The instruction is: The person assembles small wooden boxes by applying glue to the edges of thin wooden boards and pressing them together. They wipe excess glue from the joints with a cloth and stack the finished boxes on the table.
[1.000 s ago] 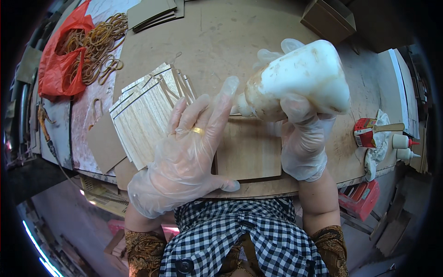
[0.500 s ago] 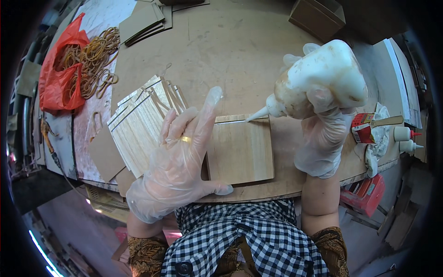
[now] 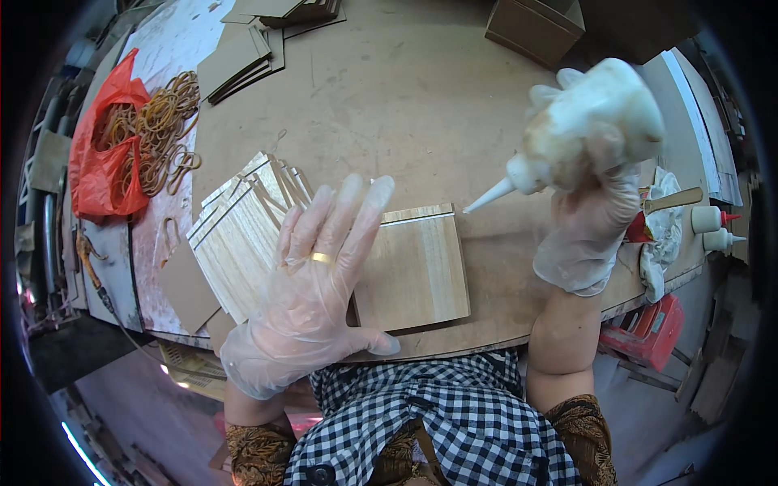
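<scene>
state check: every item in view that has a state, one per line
left hand: gloved, flat on wood panel
right hand: gloved, gripping glue bottle
glue bottle: raised, nozzle tilted down-left, off the wood
wood panel: flat, glue line along top edge
small bottles: lying down, capped
red bag: open

My left hand [image 3: 312,283] lies flat on the left part of a square wooden panel [image 3: 417,271] near the table's [image 3: 405,105] front edge, right before me. A fanned stack of wooden panels [image 3: 243,235] lies just left of it, partly under my palm. Farther left, a bag [image 3: 101,162] holds a heap of rubber bands [image 3: 158,125]. My right hand [image 3: 587,227] holds a glue bottle [image 3: 587,130] above the table, right of the panel, nozzle pointing left toward its far right corner. 2 small bottles [image 3: 713,228] lie at the table's right edge beside a rag [image 3: 664,235]. Cardboard pieces [image 3: 239,57] lie at the far left, a box [image 3: 535,28] at the far right.
</scene>
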A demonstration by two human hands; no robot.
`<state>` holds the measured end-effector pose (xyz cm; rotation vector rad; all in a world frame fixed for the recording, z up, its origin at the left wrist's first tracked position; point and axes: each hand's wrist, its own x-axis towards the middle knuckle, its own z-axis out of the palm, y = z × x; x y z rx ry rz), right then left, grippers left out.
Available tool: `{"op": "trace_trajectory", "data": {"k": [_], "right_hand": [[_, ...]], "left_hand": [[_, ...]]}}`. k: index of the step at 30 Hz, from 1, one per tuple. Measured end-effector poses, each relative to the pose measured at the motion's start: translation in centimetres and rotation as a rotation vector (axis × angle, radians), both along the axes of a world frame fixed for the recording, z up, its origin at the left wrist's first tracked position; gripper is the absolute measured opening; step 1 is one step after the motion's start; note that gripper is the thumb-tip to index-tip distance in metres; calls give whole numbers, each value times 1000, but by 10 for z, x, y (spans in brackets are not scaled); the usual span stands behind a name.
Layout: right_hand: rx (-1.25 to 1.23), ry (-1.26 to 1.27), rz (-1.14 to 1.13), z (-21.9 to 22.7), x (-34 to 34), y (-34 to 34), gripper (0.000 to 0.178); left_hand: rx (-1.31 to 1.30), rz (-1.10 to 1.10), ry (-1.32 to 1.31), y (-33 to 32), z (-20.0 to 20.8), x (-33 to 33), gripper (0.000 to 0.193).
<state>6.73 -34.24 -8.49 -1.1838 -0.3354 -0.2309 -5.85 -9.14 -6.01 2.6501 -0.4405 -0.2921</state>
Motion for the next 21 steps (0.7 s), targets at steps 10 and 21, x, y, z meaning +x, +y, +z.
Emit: {"op": "trace_trajectory", "data": {"k": [10, 21], "right_hand": [[225, 28, -84, -7, 7, 4, 70], [355, 119, -7, -8, -1, 19, 72]], "left_hand": [[-28, -42, -41, -8, 7, 1, 121], [30, 202, -232, 27, 18, -44, 118]]}}
